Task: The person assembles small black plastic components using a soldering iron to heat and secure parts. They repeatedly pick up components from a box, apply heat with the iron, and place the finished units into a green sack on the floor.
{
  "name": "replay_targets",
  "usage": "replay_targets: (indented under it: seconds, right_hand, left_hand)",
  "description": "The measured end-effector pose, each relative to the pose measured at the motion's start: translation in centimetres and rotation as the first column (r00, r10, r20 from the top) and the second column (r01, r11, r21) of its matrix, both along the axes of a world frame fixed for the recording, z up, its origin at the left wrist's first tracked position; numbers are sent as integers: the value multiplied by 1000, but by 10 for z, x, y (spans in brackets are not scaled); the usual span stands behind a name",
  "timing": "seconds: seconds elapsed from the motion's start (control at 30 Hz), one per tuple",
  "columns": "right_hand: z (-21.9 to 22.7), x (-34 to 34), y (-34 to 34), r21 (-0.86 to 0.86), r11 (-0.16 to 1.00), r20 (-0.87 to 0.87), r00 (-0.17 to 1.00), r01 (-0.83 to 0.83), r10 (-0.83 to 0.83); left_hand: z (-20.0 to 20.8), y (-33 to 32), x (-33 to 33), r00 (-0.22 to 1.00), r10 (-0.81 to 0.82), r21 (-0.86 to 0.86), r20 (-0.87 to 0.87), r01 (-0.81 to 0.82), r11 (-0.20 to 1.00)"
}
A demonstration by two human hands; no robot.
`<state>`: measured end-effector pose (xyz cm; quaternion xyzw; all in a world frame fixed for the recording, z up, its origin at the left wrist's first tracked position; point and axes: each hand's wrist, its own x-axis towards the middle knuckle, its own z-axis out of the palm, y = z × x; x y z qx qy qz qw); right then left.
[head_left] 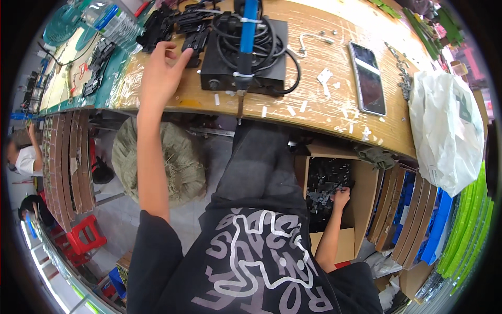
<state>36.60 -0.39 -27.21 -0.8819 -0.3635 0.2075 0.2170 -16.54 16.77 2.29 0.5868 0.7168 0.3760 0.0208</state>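
Note:
My left hand [164, 67] is over the table beside a heap of black plastic parts [194, 39]. Its fingers are loosely bent, with the thumb apart from them and close to the nearest part; nothing shows in its grasp. Down at my right, my right hand [341, 196] reaches into an open cardboard box [361, 201] of small black pieces [327, 175]. The fingers there are closed at the pieces, and what they hold is too small to make out.
A black control unit [244, 68] carries coiled cable, with a blue-handled tool [248, 36] in front. A phone [367, 78] and white scraps lie on the wooden table [314, 112]. A white bag [444, 131] hangs at the right edge. A sack [157, 162] stands below.

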Motion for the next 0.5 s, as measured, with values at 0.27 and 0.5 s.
replay_targets:
  seconds: [0.27,0.5]
  right_hand:
    - [101,-31,26,391,897,-415,909,206,-28]
    - [290,-99,106,783,621,-199,927,-45,317]
  left_hand:
    - [-7,40,0,976,-42,-170,-213,5,985]
    - [6,26,-26,949,-88,-267,304,173,948]
